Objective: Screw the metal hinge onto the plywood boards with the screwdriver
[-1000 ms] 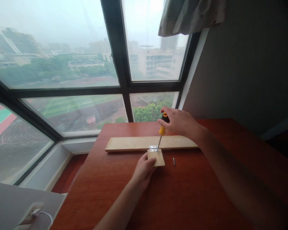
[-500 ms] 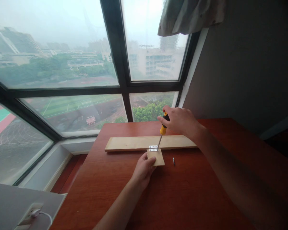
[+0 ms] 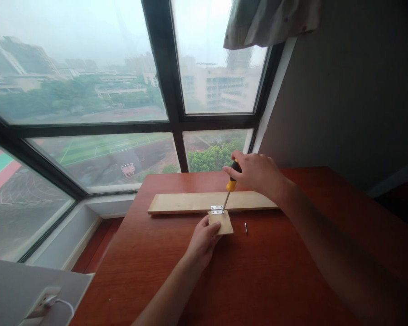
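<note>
My left hand [image 3: 204, 240] grips a small square wooden piece [image 3: 224, 222] by its left side, thumb on top. A silver hinge [image 3: 217, 209] joins this piece's far edge to a long pale wooden board [image 3: 180, 202] lying across the table. In my right hand [image 3: 258, 170] is a yellow and black screwdriver [image 3: 230, 184], held by its handle and leaning slightly. Its tip meets the hinge's near right corner; the screw there is too small to make out. To the right of the wooden piece lies a small dark metal bit [image 3: 245, 227].
The reddish-brown table [image 3: 258, 280] bears everything. Large window frames [image 3: 177, 122] rise behind its far edge, with a curtain [image 3: 268, 22] hanging above. At lower left, a wall socket [image 3: 46, 303] has a white plug and cable.
Both hands, the screwdriver and the wooden pieces keep nearly the same positions. The screwdriver handle and right-hand fingers differ only very slightly.
</note>
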`<state>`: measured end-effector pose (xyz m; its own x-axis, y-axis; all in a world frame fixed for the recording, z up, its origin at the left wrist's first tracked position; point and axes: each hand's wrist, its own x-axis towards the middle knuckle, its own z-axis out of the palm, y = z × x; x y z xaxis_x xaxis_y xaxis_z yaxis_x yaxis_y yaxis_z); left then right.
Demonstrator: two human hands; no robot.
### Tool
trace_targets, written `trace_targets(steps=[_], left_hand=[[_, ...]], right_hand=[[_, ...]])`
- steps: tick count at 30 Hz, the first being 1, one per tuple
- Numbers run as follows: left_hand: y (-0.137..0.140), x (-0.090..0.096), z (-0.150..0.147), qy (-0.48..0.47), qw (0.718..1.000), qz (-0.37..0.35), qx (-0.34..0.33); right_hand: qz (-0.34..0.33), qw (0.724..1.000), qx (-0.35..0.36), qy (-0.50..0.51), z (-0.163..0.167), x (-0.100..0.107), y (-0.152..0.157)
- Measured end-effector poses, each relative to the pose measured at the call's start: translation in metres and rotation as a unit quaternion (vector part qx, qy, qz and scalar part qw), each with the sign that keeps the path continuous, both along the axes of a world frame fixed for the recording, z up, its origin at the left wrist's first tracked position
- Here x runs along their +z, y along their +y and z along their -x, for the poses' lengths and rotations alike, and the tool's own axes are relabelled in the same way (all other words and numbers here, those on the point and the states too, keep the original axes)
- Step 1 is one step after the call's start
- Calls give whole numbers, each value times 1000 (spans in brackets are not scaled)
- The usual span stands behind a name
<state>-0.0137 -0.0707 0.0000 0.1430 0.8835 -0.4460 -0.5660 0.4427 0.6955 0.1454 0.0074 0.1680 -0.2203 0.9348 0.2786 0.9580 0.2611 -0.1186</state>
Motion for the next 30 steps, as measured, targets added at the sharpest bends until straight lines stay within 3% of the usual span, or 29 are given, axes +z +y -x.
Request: trace_targets(steps=[3, 8, 10, 16, 18, 24, 30], left_hand=[[0, 0, 0, 0, 1000, 1, 1], [0, 0, 0, 2, 1000, 1, -2], [0, 0, 0, 6, 1000, 3, -3], [0, 0, 0, 13, 1000, 2, -3], [0, -1, 0, 14, 1000, 0, -2], [1, 0, 0, 13, 1000, 2, -2], [2, -2, 0, 8, 1000, 3, 0]], right_hand=[[-6, 1000, -22, -14, 0, 2, 0], [68, 985, 115, 111, -6, 4, -1], [83, 980, 137, 122, -5, 3, -3], [12, 998, -49, -33, 3, 4, -6], [18, 998, -50, -32, 1, 5, -5], [77, 992, 80, 62, -8, 6, -4], [25, 997, -57, -38, 0, 3, -4]])
